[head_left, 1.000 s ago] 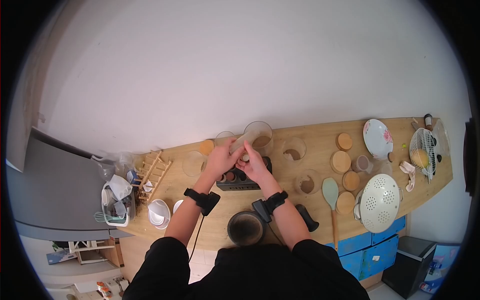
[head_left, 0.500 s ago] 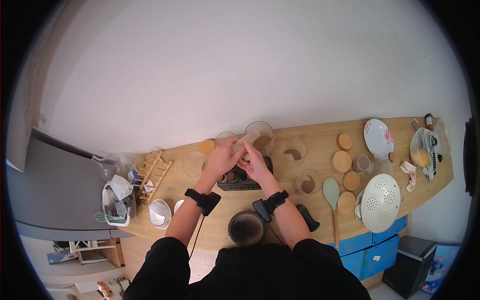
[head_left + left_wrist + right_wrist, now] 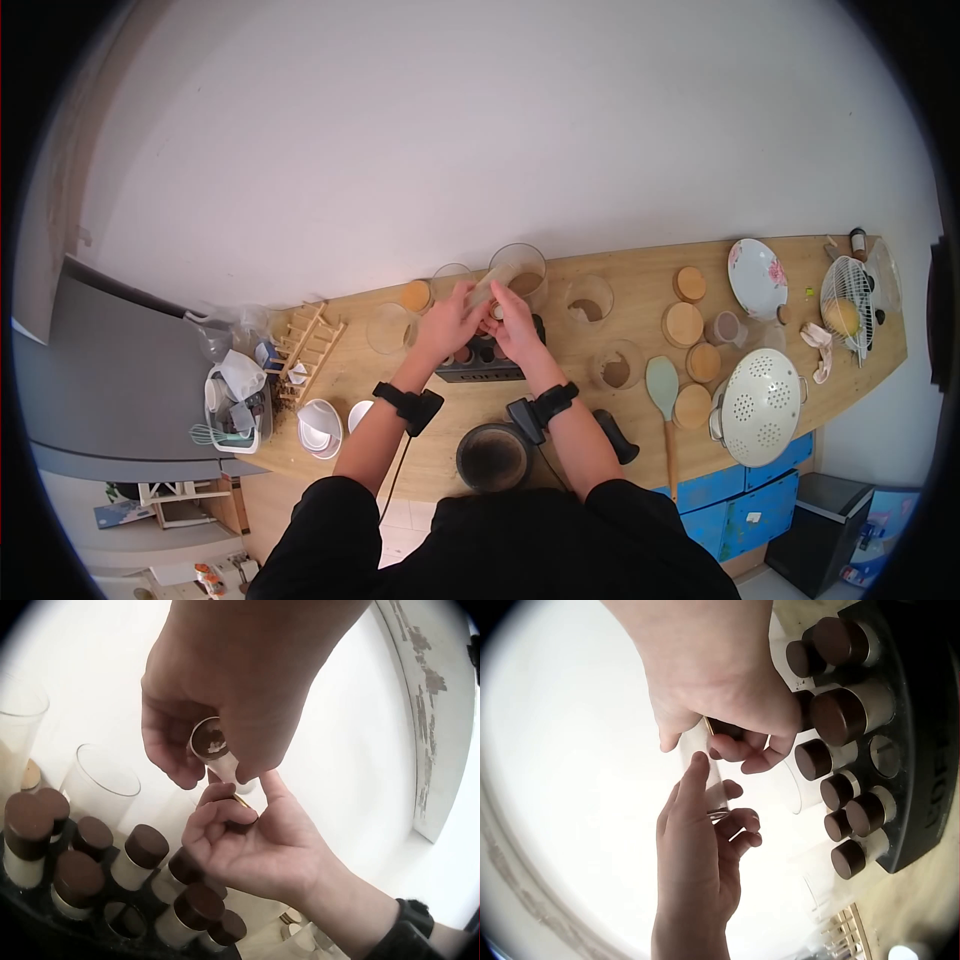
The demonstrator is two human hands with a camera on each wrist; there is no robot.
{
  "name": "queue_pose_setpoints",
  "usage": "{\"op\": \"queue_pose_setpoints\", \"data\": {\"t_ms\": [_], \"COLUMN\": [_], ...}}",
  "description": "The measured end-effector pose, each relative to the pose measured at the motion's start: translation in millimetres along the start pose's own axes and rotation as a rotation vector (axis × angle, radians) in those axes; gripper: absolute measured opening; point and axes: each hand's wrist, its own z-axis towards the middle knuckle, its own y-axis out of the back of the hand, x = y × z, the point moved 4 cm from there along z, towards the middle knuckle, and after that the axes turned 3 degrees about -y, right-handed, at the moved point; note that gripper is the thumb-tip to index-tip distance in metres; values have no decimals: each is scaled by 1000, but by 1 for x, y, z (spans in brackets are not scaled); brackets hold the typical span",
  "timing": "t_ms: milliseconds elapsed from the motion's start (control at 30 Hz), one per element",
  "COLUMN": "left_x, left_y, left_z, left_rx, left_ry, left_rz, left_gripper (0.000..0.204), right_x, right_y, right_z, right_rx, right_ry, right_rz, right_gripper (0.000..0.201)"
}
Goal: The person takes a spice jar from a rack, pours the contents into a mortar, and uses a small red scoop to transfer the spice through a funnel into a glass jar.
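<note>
Slanted Hold Above a Pale Wooden Table (image 3: pixel 635 290)

The hands meet near the black lettered rack (image 3: pixel 922 810); both wrist views reveal its rows of brown-topped tubes (image 3: pixel 838 716), largely covered in the head view. The left hand (image 3: pixel 445 325) pinches a clear cylindrical tube (image 3: pixel 716 793) narrowly between thumb and fingers. In the head view, its long axis slopes from those fingers toward upper right. The right wrist view shows the tube's glass end rim beside the left fingertips and, in the right hand's (image 3: pixel 515 328) curled fingers, a dark brown gold-edged cap (image 3: pixel 726 729); cap-to-tube contact is unclear.
</note>
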Motion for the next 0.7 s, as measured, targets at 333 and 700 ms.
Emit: {"op": "queue_pose_setpoints", "data": {"t_ms": [333, 700], "left_x": [18, 27], "left_y": [-17, -23], "left_z": [-9, -9], "left_rx": [120, 271], "left_ry": [322, 475], "left_rz": [-536, -876], "left_gripper": [36, 37], "right_x": [4, 3], "right_y": [4, 10], "right_z": [-8, -4], "right_rx": [55, 137], "right_ry": [-46, -41], "right_rz": [-57, -128], "right_gripper": [26, 24]}}
